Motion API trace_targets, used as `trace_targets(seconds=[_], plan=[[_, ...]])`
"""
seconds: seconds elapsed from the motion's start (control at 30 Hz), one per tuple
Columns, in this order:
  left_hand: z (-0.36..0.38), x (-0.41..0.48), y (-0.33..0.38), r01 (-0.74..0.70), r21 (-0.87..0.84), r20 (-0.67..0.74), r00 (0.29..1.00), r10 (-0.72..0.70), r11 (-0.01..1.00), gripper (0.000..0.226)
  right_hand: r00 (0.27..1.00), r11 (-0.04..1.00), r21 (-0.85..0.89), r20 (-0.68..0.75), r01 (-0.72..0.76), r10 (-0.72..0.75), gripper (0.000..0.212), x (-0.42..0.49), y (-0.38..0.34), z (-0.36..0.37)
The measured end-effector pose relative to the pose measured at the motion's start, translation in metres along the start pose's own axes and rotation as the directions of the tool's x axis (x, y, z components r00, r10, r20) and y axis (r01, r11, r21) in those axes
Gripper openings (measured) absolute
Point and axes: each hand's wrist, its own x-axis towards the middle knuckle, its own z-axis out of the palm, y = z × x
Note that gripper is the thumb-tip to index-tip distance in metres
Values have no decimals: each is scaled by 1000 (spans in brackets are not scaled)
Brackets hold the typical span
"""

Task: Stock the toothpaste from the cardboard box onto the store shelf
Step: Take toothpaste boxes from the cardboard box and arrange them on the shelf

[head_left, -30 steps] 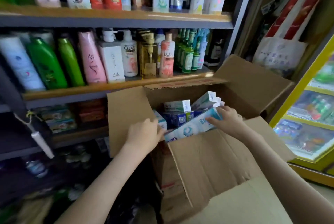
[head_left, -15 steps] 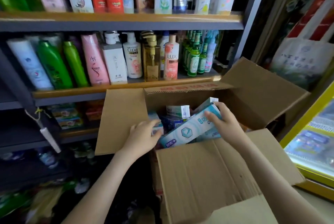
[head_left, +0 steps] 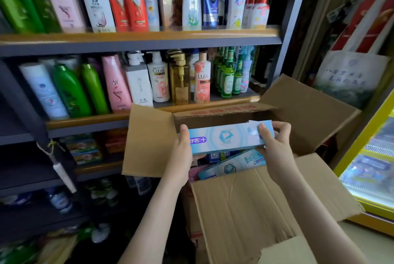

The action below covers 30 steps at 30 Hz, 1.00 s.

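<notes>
Pale-blue toothpaste (head_left: pixel 229 138) | ends gripped: left hand (head_left: pixel 181 157), right hand (head_left: pixel 275 147) (above cardboard box (head_left: pixel 245 210))

I have the cardboard box (head_left: pixel 266 199) straight ahead and low, its flaps spread left, right and toward me. Above its opening a toothpaste carton (head_left: pixel 226 138) lies level, my left hand (head_left: pixel 181 157) gripping its left end and my right hand (head_left: pixel 275 146) its right end. More cartons (head_left: pixel 232 165) lie inside the box, beneath the held one. Behind and to the left of the box stands the store shelf (head_left: pixel 138 42), with bottles (head_left: pixel 157 78) upright in rows on its two upper boards and small packs (head_left: pixel 85 148) on a lower board, left of the left flap. A bag (head_left: pixel 349 78) hangs behind the right flap, and a display cabinet (head_left: pixel 371 168) sits at the far right.
</notes>
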Motion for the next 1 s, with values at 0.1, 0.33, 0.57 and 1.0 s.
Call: trace_targets(seconds=[0.1, 0.33, 0.57, 1.0], plan=[[-5, 0, -8, -11, 89, -59, 998, 16, 996, 40, 998, 987, -146, -3, 68, -69, 4, -3, 11, 1], [-24, 5, -13, -65, 178, -75, 994, 79, 982, 45, 996, 954, -291, 70, 72, -54, 30, -9, 17, -11], [-46, 9, 1, -127, 64, -247, 959, 139, 990, 41, 997, 959, -273, 1, 78, -80, 24, -5, 12, -34], [-75, 2, -19, 48, -84, -325, 943, -72, 995, 35, 985, 467, -883, 113, 41, 127, 52, 33, 49, -37]])
